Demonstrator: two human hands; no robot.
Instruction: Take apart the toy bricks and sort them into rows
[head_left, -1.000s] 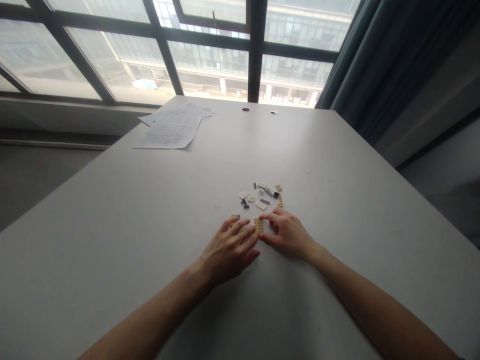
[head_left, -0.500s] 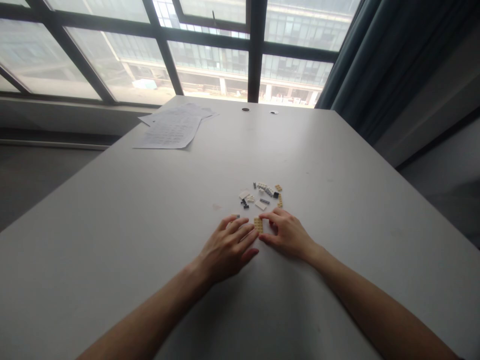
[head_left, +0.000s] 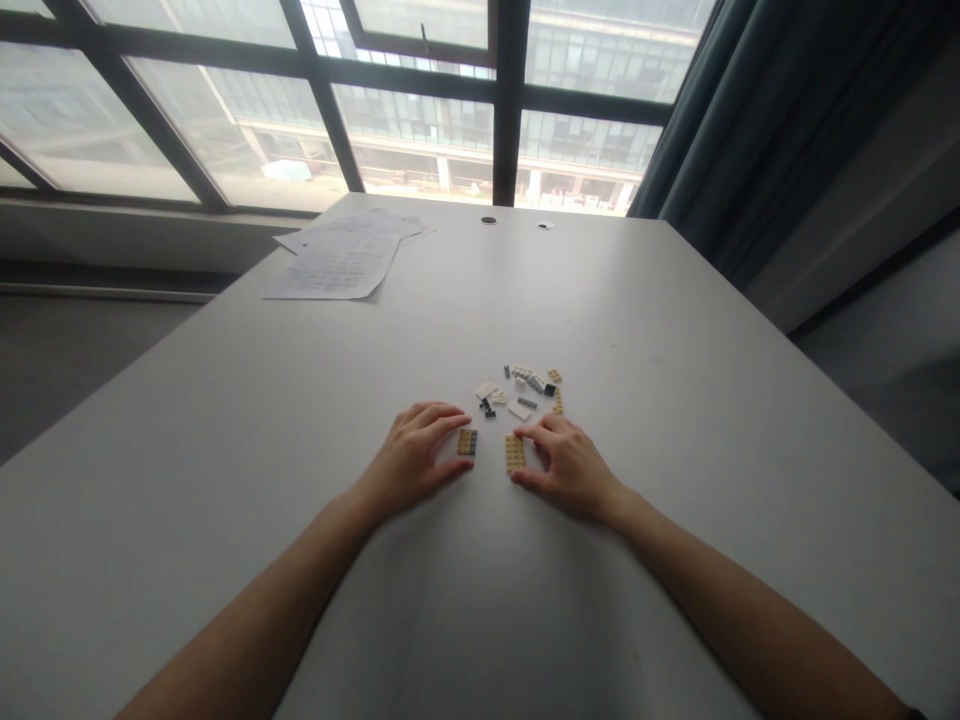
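Observation:
A tan studded building-brick plate (head_left: 514, 454) lies on the white table. My right hand (head_left: 566, 458) grips it from the right, index fingertip at its far edge and thumb at its near edge. To its left is a smaller tan-and-grey brick piece (head_left: 466, 442). Around that piece my left hand (head_left: 412, 452) is curved, thumb and fingers apart, with small gaps seeming to show between the fingertips and the piece. Beyond the hands lie several loose bricks, among them a white flat tile (head_left: 519, 410), a grey bar-shaped brick (head_left: 527, 402) and a black piece (head_left: 550, 390).
Printed paper sheets (head_left: 337, 265) lie at the far left of the white table (head_left: 637, 300). Two round inserts, one a dark-centred disc (head_left: 489, 220), sit near the far edge. Windows stand behind, and a dark curtain (head_left: 750, 130) hangs at the right.
My left hand has moved left, away from the tan plate, and now spans the tan-and-grey piece, uncovering it. My right hand stays at the tan plate.

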